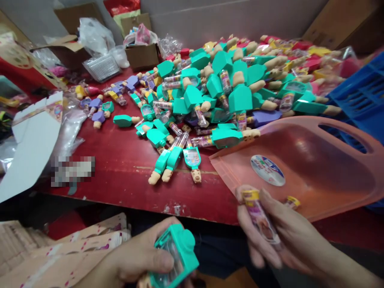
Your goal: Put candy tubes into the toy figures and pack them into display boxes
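A red-painted table fills the scene, and everything here sits in relation to it. Nearest, below its front edge, the left hand is curled closed around a teal plastic toy case with a clear window, the thumb lying across its side. Beside it, also just off the front edge, the right hand is partly closed, its fingers and thumb pinching a clear tube with a yellow cap upright. Stacked printed card sheets lie below the table's front left corner. On the table's right end rests a pink plastic scoop with a round sticker and a small yellow-capped tube on it. A white card flap leans over the left edge. A heap of teal, purple and red toy figures with tan feet and clear tubes covers the table's middle and far side, and a blue plastic crate stands past the right end. Beyond the far edge sit a cardboard box and clear plastic bags.
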`<move>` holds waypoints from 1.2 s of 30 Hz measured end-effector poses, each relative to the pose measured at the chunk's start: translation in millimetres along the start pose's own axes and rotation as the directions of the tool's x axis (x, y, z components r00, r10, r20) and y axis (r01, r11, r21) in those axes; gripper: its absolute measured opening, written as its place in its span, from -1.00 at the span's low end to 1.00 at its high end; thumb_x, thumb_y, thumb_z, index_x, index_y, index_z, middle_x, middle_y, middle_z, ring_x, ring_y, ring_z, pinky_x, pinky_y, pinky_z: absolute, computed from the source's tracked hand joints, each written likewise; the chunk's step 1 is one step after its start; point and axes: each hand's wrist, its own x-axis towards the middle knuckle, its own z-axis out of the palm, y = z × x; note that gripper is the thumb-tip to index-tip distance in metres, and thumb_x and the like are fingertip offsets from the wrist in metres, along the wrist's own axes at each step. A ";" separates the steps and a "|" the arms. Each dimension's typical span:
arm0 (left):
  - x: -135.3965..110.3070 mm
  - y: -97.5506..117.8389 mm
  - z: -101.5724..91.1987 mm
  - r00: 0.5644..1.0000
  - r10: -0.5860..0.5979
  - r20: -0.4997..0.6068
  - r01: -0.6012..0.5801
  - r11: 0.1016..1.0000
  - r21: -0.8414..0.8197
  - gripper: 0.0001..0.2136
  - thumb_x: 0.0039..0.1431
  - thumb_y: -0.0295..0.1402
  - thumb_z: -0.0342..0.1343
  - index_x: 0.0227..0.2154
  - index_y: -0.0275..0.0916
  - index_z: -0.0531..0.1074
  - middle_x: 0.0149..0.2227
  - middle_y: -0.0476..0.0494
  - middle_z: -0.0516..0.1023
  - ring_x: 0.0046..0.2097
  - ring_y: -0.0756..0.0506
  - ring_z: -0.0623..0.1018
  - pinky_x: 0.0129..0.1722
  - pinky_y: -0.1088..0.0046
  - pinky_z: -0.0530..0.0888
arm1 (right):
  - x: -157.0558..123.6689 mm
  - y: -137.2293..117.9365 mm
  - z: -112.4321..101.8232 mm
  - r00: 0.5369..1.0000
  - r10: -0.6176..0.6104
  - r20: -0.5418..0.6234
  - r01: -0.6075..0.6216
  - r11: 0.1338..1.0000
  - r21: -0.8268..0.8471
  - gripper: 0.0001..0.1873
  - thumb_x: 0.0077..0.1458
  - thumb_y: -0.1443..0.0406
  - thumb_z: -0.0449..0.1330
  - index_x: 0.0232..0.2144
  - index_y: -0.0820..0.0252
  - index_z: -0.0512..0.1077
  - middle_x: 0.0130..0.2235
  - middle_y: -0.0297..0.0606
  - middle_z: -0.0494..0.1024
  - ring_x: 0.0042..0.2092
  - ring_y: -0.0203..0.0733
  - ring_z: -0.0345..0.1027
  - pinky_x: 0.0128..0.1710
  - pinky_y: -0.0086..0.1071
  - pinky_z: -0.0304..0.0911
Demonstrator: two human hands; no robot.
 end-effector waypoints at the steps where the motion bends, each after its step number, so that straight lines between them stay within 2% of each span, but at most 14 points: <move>1: -2.6 2.5 0.4 1.000 -0.006 -0.008 0.006 0.998 0.056 -0.40 -0.31 0.00 0.32 -0.31 -0.24 0.16 -0.42 -0.06 0.42 -0.51 0.07 0.37 -0.50 0.59 0.26 | 0.4 1.6 1.7 0.999 0.023 0.040 -0.017 0.990 -0.143 -0.61 0.26 0.06 -0.34 -0.21 0.11 0.16 -0.53 -0.41 0.33 -0.66 -0.38 0.16 -0.59 -0.45 0.24; 3: -3.3 8.8 2.4 0.995 0.029 -0.091 -0.013 0.985 0.172 -0.45 -0.25 -0.04 0.31 -0.31 -0.24 0.18 -0.46 0.03 0.38 -0.51 0.11 0.32 -0.51 0.64 0.23 | 2.1 2.4 4.6 0.991 -0.032 0.129 0.098 0.830 -0.549 -0.71 0.24 0.10 -0.15 -0.18 0.14 0.22 -0.49 -0.37 0.35 -0.55 -0.35 0.22 -0.54 -0.47 0.19; 5: 1.2 13.5 5.5 0.983 0.064 -0.172 -0.010 0.955 0.296 -0.52 -0.23 -0.13 0.31 -0.34 -0.26 0.22 -0.50 0.11 0.31 -0.49 0.13 0.26 -0.49 0.66 0.22 | 4.8 1.4 7.9 0.943 -0.161 0.293 0.334 0.474 -0.815 -0.79 0.21 0.20 -0.03 -0.20 0.18 0.30 -0.37 -0.26 0.41 -0.38 -0.27 0.27 -0.41 -0.42 0.17; 7: 7.5 14.4 9.6 0.981 0.035 -0.191 0.049 0.907 0.418 -0.59 -0.24 -0.19 0.30 -0.40 -0.28 0.25 -0.52 0.13 0.27 -0.48 0.12 0.22 -0.49 0.66 0.20 | 7.0 0.3 11.7 0.850 -0.235 0.472 0.516 0.186 -0.836 -0.78 0.23 0.24 -0.06 -0.26 0.21 0.34 -0.40 -0.24 0.41 -0.38 -0.24 0.23 -0.41 -0.38 0.10; 10: 13.5 8.9 17.0 0.981 0.003 -0.192 0.121 0.768 0.629 -0.65 -0.24 -0.20 0.29 -0.49 -0.28 0.28 -0.55 0.13 0.28 -0.48 0.10 0.23 -0.52 0.63 0.16 | 5.9 0.1 16.3 0.753 -0.228 0.617 0.637 0.018 -0.770 -0.76 0.23 0.25 -0.06 -0.36 0.24 0.34 -0.50 -0.29 0.36 -0.48 -0.24 0.13 -0.50 -0.34 -0.05; 13: 14.6 -2.6 24.5 0.979 0.045 -0.200 0.134 0.600 0.789 -0.68 -0.19 -0.16 0.28 -0.47 -0.26 0.34 -0.53 0.11 0.36 -0.46 0.07 0.31 -0.52 0.62 0.15 | -2.1 5.0 18.5 0.744 -0.166 0.647 0.662 0.054 -0.747 -0.76 0.21 0.25 -0.04 -0.42 0.23 0.33 -0.52 -0.29 0.36 -0.51 -0.24 0.10 -0.53 -0.33 -0.12; 16: 15.9 -16.6 29.4 0.971 0.000 -0.240 0.213 0.460 0.862 -0.69 -0.13 -0.11 0.23 -0.43 -0.23 0.37 -0.51 0.06 0.43 -0.46 0.02 0.39 -0.53 0.59 0.19 | -11.7 18.3 21.5 0.825 -0.056 0.563 0.558 0.238 -0.795 -0.83 0.15 0.27 0.01 -0.40 0.21 0.34 -0.49 -0.28 0.40 -0.48 -0.23 0.15 -0.48 -0.34 -0.07; 19: 19.7 -27.3 31.4 0.959 -0.008 -0.282 0.278 0.194 0.941 -0.69 -0.05 -0.10 0.18 -0.35 -0.22 0.39 -0.40 -0.08 0.51 -0.37 -0.11 0.50 -0.46 0.50 0.31 | -15.1 38.0 27.1 0.918 0.203 0.340 0.183 0.543 -0.819 -0.80 0.07 0.21 0.06 -0.49 0.21 0.33 -0.53 -0.31 0.35 -0.51 -0.30 0.10 -0.50 -0.39 -0.10; 21: 22.1 -29.3 31.8 0.965 -0.020 -0.263 0.263 0.004 0.965 -0.70 0.00 -0.12 0.14 -0.28 -0.22 0.38 -0.32 -0.18 0.53 -0.32 -0.21 0.53 -0.40 0.39 0.38 | -12.4 49.1 30.1 0.846 0.487 0.217 -0.262 0.734 -0.627 -0.64 -0.01 0.05 0.08 -0.59 0.22 0.24 -0.62 -0.39 0.19 -0.57 -0.38 -0.05 -0.57 -0.44 -0.17; 24: 23.0 -21.2 30.6 0.977 -0.031 -0.209 0.203 -0.144 0.969 -0.71 0.05 -0.11 0.11 -0.25 -0.19 0.36 -0.33 -0.15 0.54 -0.32 -0.24 0.55 -0.39 0.29 0.44 | -4.8 52.2 30.2 0.654 0.697 0.293 -0.656 0.716 -0.238 -0.49 -0.13 -0.15 0.04 -0.62 0.18 0.15 -0.67 -0.49 0.01 -0.63 -0.43 -0.20 -0.64 -0.47 -0.24; 26: 21.3 -10.4 27.2 0.988 0.029 -0.155 0.157 -0.197 0.968 -0.74 0.06 -0.14 0.12 -0.25 -0.17 0.35 -0.32 -0.09 0.54 -0.31 -0.22 0.55 -0.38 0.29 0.46 | -0.6 44.9 27.7 0.714 0.647 0.268 -0.564 0.758 -0.327 -0.50 -0.07 -0.13 0.01 -0.58 0.19 0.20 -0.65 -0.45 0.11 -0.62 -0.40 -0.09 -0.62 -0.48 -0.18; 28: 18.7 0.0 21.7 0.987 0.132 -0.089 0.120 -0.249 0.961 -0.78 0.05 -0.22 0.14 -0.25 -0.17 0.34 -0.30 -0.04 0.53 -0.29 -0.18 0.54 -0.35 0.32 0.47 | 1.1 36.0 25.3 0.895 0.411 0.175 -0.223 0.750 -0.623 -0.58 0.03 -0.03 0.02 -0.49 0.22 0.30 -0.55 -0.31 0.28 -0.51 -0.31 0.10 -0.54 -0.45 -0.07; 31: 15.1 7.0 13.1 0.954 0.291 0.067 0.050 -0.375 0.926 -0.80 0.05 -0.33 0.13 -0.25 -0.19 0.32 -0.31 -0.02 0.52 -0.33 -0.13 0.53 -0.38 0.37 0.47 | 0.2 31.1 25.1 0.986 0.058 0.155 0.107 0.488 -0.866 -0.67 0.09 0.08 0.01 -0.44 0.23 0.36 -0.47 -0.19 0.37 -0.43 -0.23 0.15 -0.46 -0.40 -0.06; 36: 21.9 13.0 8.9 0.802 0.488 0.345 0.008 -0.585 0.811 -0.91 0.12 -0.37 0.02 -0.29 -0.20 0.30 -0.41 0.01 0.49 -0.51 -0.06 0.44 -0.58 0.43 0.36 | 16.5 31.3 23.8 0.921 0.371 0.117 -0.228 0.760 -0.608 -0.48 0.00 -0.13 -0.04 -0.60 0.20 0.15 -0.59 -0.39 0.16 -0.54 -0.37 -0.03 -0.57 -0.47 -0.15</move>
